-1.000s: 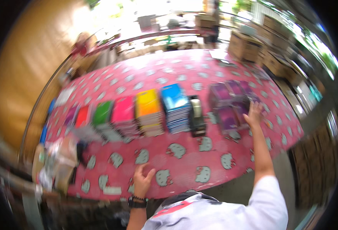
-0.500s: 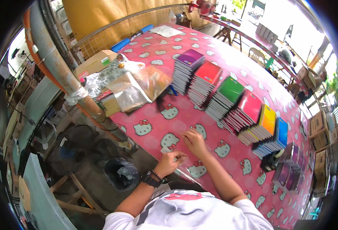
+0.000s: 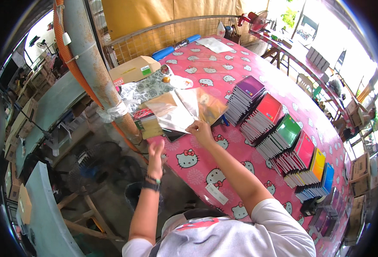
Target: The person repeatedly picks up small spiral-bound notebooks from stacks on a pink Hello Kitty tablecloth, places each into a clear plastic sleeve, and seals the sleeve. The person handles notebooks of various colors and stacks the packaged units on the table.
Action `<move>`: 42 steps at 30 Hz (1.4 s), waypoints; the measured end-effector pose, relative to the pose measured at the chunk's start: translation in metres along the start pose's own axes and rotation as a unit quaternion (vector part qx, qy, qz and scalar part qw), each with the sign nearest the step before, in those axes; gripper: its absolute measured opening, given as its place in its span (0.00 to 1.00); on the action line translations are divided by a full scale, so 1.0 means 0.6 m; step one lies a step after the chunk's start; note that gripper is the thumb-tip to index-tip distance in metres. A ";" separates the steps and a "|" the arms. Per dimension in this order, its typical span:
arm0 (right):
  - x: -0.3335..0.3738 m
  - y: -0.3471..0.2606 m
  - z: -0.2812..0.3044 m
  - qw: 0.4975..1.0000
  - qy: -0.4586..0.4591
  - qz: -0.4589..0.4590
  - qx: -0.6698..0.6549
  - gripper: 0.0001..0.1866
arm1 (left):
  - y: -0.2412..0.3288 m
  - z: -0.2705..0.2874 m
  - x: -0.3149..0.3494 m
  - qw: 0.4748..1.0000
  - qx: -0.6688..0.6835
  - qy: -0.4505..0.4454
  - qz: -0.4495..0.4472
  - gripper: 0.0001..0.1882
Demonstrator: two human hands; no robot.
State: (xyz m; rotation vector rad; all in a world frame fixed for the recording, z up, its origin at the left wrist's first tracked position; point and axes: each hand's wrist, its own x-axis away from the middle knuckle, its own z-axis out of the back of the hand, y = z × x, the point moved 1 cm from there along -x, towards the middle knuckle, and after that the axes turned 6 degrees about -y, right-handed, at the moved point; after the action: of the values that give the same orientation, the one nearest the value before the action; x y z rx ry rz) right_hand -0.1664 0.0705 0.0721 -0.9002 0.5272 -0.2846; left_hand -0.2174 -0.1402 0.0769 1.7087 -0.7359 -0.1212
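My right hand (image 3: pixel 201 132) reaches over the table and pinches the near edge of a clear plastic bag (image 3: pixel 172 110). The bag lies on a pile with brown and clear packets, and a dark flat piece shows under it. By the table's left edge my left hand (image 3: pixel 156 155) is held up, fingers stretched out and slightly blurred, holding nothing. A small white paper strip (image 3: pixel 216 193) lies on the pink patterned tablecloth (image 3: pixel 186 159) close to my body. To the right stand stacks of spiral notebooks: purple (image 3: pixel 249 87), red (image 3: pixel 269 109), green (image 3: pixel 288 131), and others in pink, yellow and blue.
A rusty post (image 3: pixel 88 55) with an orange hose rises at the table's left corner. Behind the pile is an open cardboard box (image 3: pixel 133 67). A blue roll (image 3: pixel 163 53) lies along the mesh railing. A fan (image 3: pixel 90 160) stands on the floor at left.
Both hands have left the near table edge: the right went up to the plastic bag and took hold of its edge, the left moved left. The white strip now lies uncovered. The view has shifted.
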 end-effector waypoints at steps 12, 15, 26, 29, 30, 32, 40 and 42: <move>0.056 0.040 0.074 0.992 -0.011 -0.081 -0.098 0.06 | 0.042 -0.104 -0.124 0.996 0.029 -0.086 0.009 0.50; 0.062 0.037 0.072 0.947 -0.054 -0.150 -0.277 0.06 | 0.072 -0.121 -0.122 0.997 -0.060 -0.041 -0.038 0.56; 0.074 0.023 0.074 0.967 -0.145 -0.136 -0.160 0.04 | 0.060 -0.133 -0.147 0.973 -0.099 -0.099 -0.185 0.30; 0.084 0.065 0.093 0.943 0.005 -0.132 -0.306 0.03 | 0.018 -0.101 -0.188 0.984 0.028 -0.118 -0.132 0.16; 0.091 0.087 0.111 0.922 0.075 -0.143 -0.352 0.03 | 0.004 -0.097 -0.198 0.984 0.047 -0.126 -0.120 0.14; 0.098 0.085 0.147 0.880 0.190 -0.143 -0.411 0.04 | -0.017 -0.083 -0.212 0.983 0.083 -0.132 -0.100 0.12; 0.285 -0.065 0.399 0.796 0.495 0.055 -0.343 0.04 | 0.048 -0.059 -0.245 0.948 -0.263 0.013 -0.178 0.21; 0.354 -0.139 0.446 0.797 0.572 0.042 -0.190 0.07 | 0.039 0.021 -0.308 0.842 -0.402 0.119 -0.339 0.39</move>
State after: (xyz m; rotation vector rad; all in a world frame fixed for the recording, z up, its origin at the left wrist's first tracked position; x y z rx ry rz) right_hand 0.1561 0.1042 0.2079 -1.0244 1.8026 -0.6620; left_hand -0.3790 -0.0555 0.0390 1.0531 0.1597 -0.6089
